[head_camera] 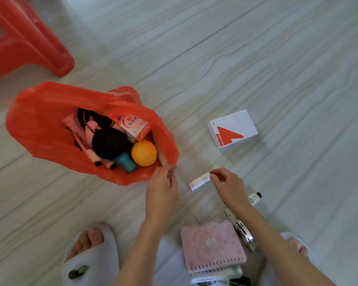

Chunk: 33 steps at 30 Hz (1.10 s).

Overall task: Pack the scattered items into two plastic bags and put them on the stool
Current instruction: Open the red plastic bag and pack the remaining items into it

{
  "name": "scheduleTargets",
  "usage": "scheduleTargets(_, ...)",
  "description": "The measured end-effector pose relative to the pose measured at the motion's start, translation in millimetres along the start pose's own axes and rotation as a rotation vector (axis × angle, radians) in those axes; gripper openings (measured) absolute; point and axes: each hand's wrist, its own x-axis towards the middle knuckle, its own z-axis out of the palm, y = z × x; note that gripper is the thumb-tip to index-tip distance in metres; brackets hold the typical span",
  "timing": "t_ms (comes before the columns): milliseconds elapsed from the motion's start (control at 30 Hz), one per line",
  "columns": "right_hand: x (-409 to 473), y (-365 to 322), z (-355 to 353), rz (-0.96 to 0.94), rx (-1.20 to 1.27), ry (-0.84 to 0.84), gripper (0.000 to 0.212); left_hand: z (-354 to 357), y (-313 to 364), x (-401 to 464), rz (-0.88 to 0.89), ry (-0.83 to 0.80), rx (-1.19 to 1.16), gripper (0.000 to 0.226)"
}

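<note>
A red plastic bag [39,120] lies open on the floor. It holds an orange [144,153], a dark-haired doll [108,141], an orange-and-white box [134,125] and a teal item [126,162]. My left hand [161,195] pinches something thin beside the bag's near rim. My right hand [229,188] pinches the other end. A faint, see-through plastic film [192,169] seems stretched between them. Under it a white tube [199,181] lies on the floor. The red stool [25,38] stands at the top left.
On the floor lie a white box with a red arrow [233,129], a pink spiral notebook [213,246] on other papers, a small black-capped bottle [254,198] and a shiny metal item [243,230]. My slippered feet [91,256] are at the bottom.
</note>
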Motion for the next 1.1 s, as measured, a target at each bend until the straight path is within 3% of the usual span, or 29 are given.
scheduleTargets(100,2.9,48.1,-35.1,-0.021,-0.272,0.032,0.023,33.3,-3.3,-7.3,0.069,-0.200,0.181,0.037)
scheduleTargets(233,6.9,93.8,-57.5,0.010,-0.494,-0.110,0.037,67.4,1.8,-8.2,0.081,-0.339,0.397,0.051)
scheduleTargets(400,12.6,117.6,-57.9,0.036,-0.533,-0.182,0.036,80.8,-1.2,-3.2,0.043,-0.397,0.502,0.035)
scheduleTargets(633,18.5,117.4,-55.7,0.086,-0.665,-0.296,0.041,79.0,15.4,-3.2,-0.147,-0.433,0.317,0.020)
scheduleTargets(800,11.4,99.1,-46.0,0.060,-0.780,-0.297,0.047,52.7,22.7,-18.2,-0.405,-0.350,-0.178,0.018)
scheduleTargets(867,9.0,81.6,-40.6,0.046,-0.671,-0.255,0.040,35.6,22.8,-22.6,-0.452,-0.294,-0.380,0.018)
scheduleTargets(933,7.1,55.6,-30.8,0.073,-0.400,-0.266,0.029,17.2,18.6,-23.8,-0.470,-0.164,-0.492,0.014)
scheduleTargets(1100,-4.6,-21.3,11.7,0.116,0.292,-0.530,0.019,-19.5,4.1,-13.0,-0.568,0.219,-0.682,0.019)
